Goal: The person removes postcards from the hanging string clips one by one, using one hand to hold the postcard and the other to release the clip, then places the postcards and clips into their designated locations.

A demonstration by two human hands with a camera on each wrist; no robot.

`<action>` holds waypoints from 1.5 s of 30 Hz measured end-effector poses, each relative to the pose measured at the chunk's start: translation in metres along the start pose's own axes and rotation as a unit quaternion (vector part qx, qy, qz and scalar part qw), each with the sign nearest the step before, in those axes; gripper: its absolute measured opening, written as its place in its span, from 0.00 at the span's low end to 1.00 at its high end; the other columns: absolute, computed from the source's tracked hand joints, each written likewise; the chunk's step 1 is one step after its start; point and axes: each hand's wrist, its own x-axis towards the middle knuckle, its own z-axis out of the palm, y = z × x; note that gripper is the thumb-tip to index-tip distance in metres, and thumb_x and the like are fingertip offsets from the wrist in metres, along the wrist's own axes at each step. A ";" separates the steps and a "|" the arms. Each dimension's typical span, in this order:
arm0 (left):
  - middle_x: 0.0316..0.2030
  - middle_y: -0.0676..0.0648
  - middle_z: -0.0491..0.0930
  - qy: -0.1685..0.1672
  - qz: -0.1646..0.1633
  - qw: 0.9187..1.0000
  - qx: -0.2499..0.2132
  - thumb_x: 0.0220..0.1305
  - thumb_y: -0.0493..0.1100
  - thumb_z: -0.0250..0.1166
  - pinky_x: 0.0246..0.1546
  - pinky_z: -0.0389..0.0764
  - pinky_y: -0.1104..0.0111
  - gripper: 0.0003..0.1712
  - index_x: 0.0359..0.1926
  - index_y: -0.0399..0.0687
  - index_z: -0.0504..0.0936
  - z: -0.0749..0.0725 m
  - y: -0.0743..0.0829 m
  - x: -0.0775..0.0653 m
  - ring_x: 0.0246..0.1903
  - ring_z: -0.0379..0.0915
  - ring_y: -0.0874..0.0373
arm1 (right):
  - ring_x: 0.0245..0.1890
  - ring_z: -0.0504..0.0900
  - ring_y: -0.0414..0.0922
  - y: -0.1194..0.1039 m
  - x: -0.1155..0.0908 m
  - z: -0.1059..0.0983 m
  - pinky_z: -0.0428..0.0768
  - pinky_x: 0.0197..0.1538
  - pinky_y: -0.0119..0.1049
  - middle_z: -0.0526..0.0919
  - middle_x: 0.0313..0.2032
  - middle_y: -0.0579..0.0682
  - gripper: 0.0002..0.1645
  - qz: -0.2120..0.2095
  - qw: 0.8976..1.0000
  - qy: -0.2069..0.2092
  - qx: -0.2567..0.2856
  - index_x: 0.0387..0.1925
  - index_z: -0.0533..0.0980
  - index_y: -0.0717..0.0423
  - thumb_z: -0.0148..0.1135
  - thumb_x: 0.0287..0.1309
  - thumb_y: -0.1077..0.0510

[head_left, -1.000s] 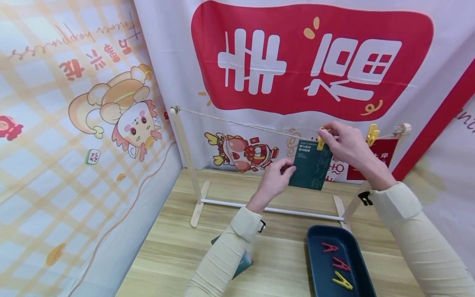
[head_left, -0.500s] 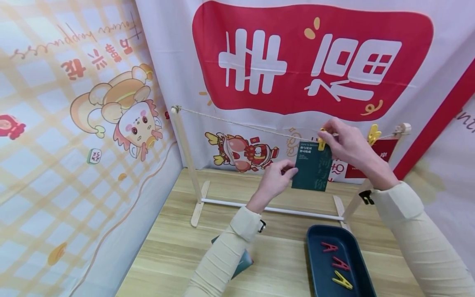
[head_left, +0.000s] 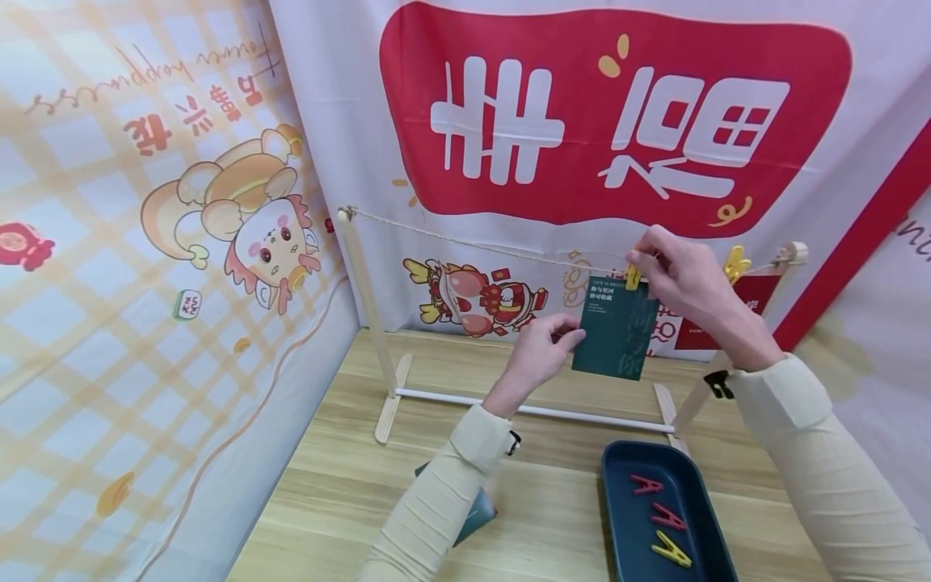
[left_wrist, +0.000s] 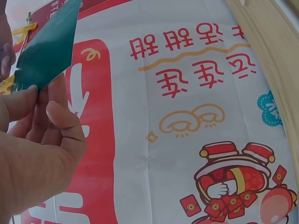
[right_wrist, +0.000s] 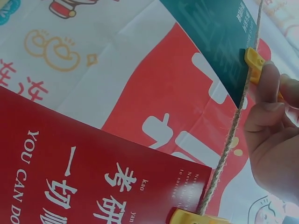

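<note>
A dark green card [head_left: 615, 327] hangs at the twine line [head_left: 473, 242], upright and a little tilted. My left hand [head_left: 540, 347] pinches its left edge between thumb and fingers, also seen with the card [left_wrist: 49, 46] in the left wrist view. At the card's top edge my right hand [head_left: 684, 279] pinches a yellow clothespin [head_left: 633, 277]. In the right wrist view that clothespin [right_wrist: 253, 65] sits over the twine and the green card's edge. A red card [right_wrist: 93, 158] hangs beside it under another yellow clothespin [head_left: 736, 263].
The twine runs between two wooden posts [head_left: 367, 303] joined low down by a white rod [head_left: 538, 414]. A dark blue tray [head_left: 611, 501] holds red clothespins [head_left: 667, 516] and a yellow one [head_left: 671, 550]. More cards [head_left: 476, 517] lie partly under my left forearm. A printed cloth [head_left: 327, 97] hangs behind.
The green card has shifted slightly to the right and down, with the clothespin and my right hand moving slightly too. Both hands keep their hold.
</note>
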 end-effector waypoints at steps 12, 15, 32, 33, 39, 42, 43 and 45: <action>0.35 0.52 0.85 -0.009 -0.026 0.999 -0.016 0.69 0.48 0.62 0.31 0.80 0.75 0.11 0.46 0.50 0.85 -0.002 0.000 -0.003 0.33 0.83 0.57 | 0.21 0.78 0.42 -0.001 0.003 -0.002 0.78 0.29 0.24 0.80 0.29 0.49 0.10 -0.003 1.000 0.021 0.010 0.41 0.74 0.50 0.56 0.68 0.49; 0.35 0.52 0.85 -0.016 -0.023 0.999 -0.022 0.68 0.49 0.62 0.30 0.80 0.75 0.11 0.46 0.50 0.85 -0.002 -0.001 -0.003 0.34 0.84 0.56 | 0.22 0.78 0.43 -0.002 0.004 -0.004 0.78 0.30 0.23 0.80 0.29 0.48 0.11 0.005 1.000 0.026 0.005 0.41 0.74 0.50 0.56 0.68 0.48; 0.34 0.52 0.86 -0.026 -0.017 0.999 -0.041 0.69 0.47 0.62 0.32 0.81 0.74 0.11 0.45 0.49 0.86 -0.008 -0.005 -0.004 0.35 0.86 0.53 | 0.27 0.78 0.46 -0.004 0.005 -0.010 0.75 0.30 0.18 0.83 0.33 0.50 0.15 0.038 0.998 0.042 0.011 0.42 0.75 0.50 0.58 0.65 0.44; 0.34 0.52 0.86 -0.027 -0.017 0.999 -0.040 0.69 0.47 0.62 0.33 0.81 0.74 0.11 0.45 0.49 0.86 -0.008 -0.005 -0.004 0.34 0.86 0.54 | 0.27 0.79 0.46 -0.004 0.005 -0.010 0.75 0.30 0.18 0.83 0.33 0.51 0.16 0.041 0.998 0.041 0.013 0.43 0.75 0.50 0.59 0.65 0.43; 0.35 0.53 0.86 -0.033 -0.016 0.998 -0.043 0.69 0.47 0.62 0.34 0.81 0.74 0.11 0.45 0.48 0.86 -0.009 -0.006 -0.006 0.33 0.86 0.58 | 0.29 0.79 0.41 -0.006 0.000 -0.010 0.73 0.32 0.14 0.84 0.38 0.53 0.24 0.062 0.996 0.050 0.028 0.48 0.74 0.53 0.64 0.60 0.41; 0.34 0.51 0.85 -0.039 -0.010 0.998 -0.056 0.69 0.46 0.62 0.34 0.81 0.74 0.11 0.44 0.47 0.86 -0.010 -0.008 -0.007 0.33 0.86 0.54 | 0.28 0.78 0.38 -0.007 -0.003 -0.010 0.74 0.32 0.14 0.84 0.39 0.53 0.25 0.065 0.995 0.064 0.034 0.49 0.73 0.54 0.65 0.59 0.42; 0.34 0.50 0.85 -0.042 -0.008 0.997 -0.062 0.69 0.45 0.62 0.34 0.80 0.75 0.10 0.43 0.46 0.85 -0.009 -0.009 -0.007 0.33 0.86 0.54 | 0.27 0.77 0.37 -0.007 -0.005 -0.010 0.74 0.31 0.14 0.84 0.38 0.53 0.26 0.066 0.995 0.068 0.034 0.50 0.73 0.54 0.65 0.59 0.42; 0.33 0.48 0.85 -0.048 -0.004 0.996 -0.069 0.69 0.45 0.62 0.32 0.79 0.75 0.10 0.42 0.45 0.85 -0.010 -0.010 -0.007 0.32 0.86 0.54 | 0.26 0.77 0.36 -0.007 -0.009 -0.010 0.74 0.31 0.15 0.84 0.37 0.52 0.26 0.064 0.995 0.071 0.031 0.50 0.73 0.54 0.65 0.59 0.42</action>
